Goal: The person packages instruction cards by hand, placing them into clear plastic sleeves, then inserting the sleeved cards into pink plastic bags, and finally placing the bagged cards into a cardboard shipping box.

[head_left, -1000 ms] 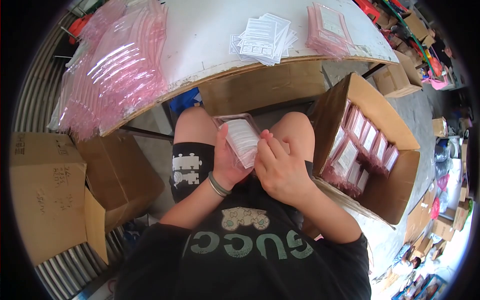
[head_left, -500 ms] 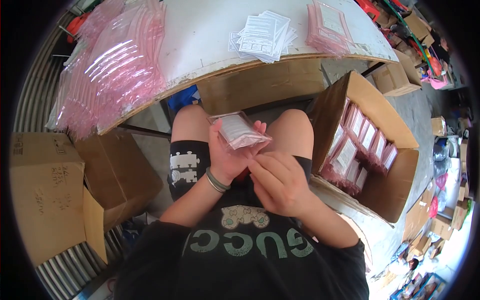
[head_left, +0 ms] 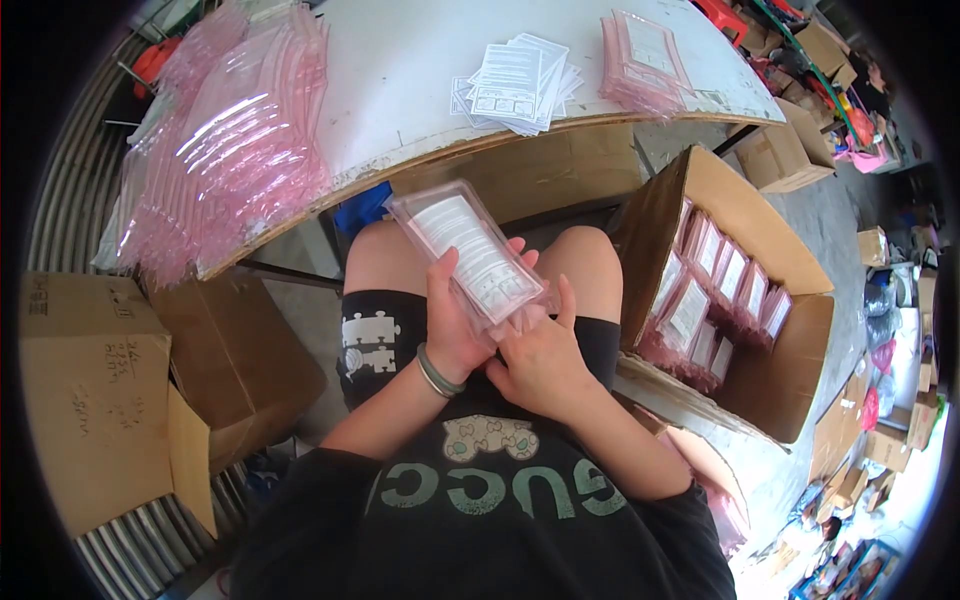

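A clear pinkish plastic pouch (head_left: 465, 245) with a printed white sheet inside lies tilted over my lap. My left hand (head_left: 455, 325) holds it from below, the thumb on its left edge. At the pouch's lower end is my right hand (head_left: 545, 360), its fingers on the crumpled plastic. On the table (head_left: 390, 90) are a pile of printed sheets (head_left: 510, 80), a large heap of pink pouches (head_left: 240, 130) at the left and a smaller stack of pouches (head_left: 645, 60) at the right.
An open cardboard box (head_left: 760, 210) at the right holds several filled pouches (head_left: 690, 310). Closed-in brown boxes (head_left: 95, 390) stand at the left beside metal rollers (head_left: 135, 555). Another carton (head_left: 785, 150) sits beyond the table's right end. The table edge runs above my knees.
The pouch now faces up more fully and extends farther toward the table. My right hand has moved up and left onto its lower end, with fingers more spread. The view has shifted slightly.
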{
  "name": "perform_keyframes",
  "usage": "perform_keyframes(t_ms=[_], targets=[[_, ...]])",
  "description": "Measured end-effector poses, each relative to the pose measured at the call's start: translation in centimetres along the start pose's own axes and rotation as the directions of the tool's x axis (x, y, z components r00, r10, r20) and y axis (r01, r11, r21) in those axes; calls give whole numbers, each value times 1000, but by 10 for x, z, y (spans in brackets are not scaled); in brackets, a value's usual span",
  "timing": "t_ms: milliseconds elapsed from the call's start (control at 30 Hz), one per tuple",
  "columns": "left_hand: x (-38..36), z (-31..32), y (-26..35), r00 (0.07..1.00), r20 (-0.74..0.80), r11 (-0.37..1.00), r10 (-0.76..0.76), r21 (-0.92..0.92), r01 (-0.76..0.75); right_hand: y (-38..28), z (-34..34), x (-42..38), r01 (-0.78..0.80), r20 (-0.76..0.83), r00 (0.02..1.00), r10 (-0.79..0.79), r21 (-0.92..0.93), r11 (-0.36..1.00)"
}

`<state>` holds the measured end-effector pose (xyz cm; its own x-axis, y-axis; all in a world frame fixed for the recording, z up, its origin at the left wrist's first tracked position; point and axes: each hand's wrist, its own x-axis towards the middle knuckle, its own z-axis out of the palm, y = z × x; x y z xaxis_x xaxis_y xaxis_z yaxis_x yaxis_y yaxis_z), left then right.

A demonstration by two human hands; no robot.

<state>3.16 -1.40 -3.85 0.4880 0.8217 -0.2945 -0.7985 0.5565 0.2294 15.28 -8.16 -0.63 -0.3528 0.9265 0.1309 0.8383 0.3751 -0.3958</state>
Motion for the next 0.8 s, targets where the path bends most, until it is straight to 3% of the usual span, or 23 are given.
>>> perform_keyframes(t_ms=[33,267,367,467,567,667,800], targets=[[0,2,1,1000,-7,999,7,33,-7,1,3,1,-27,6,1000,27,-37,999],[-1,-16,-2,998,-21,987,-52,150,55,3,7,-8,-32,-42,998,39,165,986],[3,-23,6,941,330,991,-68,132,25,11,-2,-12,-56,-24,997,67,307,950],[-1,-19,7,962,268,970,-54,244,-14,15,-16,-12,-78,5,997,83,422,903],[1,-27,1,962,272,999,-27,46,15,17,-16,-11,-68,28,998,61,428,901],[-2,-22,3,991,130,981,-11,195,-15,15,-5,-17,-64,55,997,46,402,914],[-1,-28,3,997,79,959,3,282,-25,14,-4,-18,-43,57,998,22,401,915]])
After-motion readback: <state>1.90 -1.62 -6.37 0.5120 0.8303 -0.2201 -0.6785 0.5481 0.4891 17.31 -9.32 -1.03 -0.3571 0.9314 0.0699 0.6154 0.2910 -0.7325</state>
